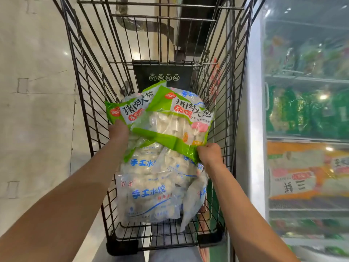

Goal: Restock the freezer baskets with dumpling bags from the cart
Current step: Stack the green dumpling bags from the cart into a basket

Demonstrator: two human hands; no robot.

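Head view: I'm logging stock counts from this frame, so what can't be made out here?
- Freezer goods, head view: blurred behind glare on the glass; labels unreadable.
- Clear dumpling bags in the cart: the count is hidden by the green dumpling bags on top.
- Left hand fingers: tucked under a green bag.
- Freezer baskets: not identifiable.

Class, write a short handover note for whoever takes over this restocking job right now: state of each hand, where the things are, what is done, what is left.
Left hand grips the left green dumpling bag; right hand pinches the lower edge of the right green dumpling bag.
Both lie on the clear blue-print bags in the cart.
Freezer is to the right.
Done: nothing visibly moved.
Left: shelve all bags.
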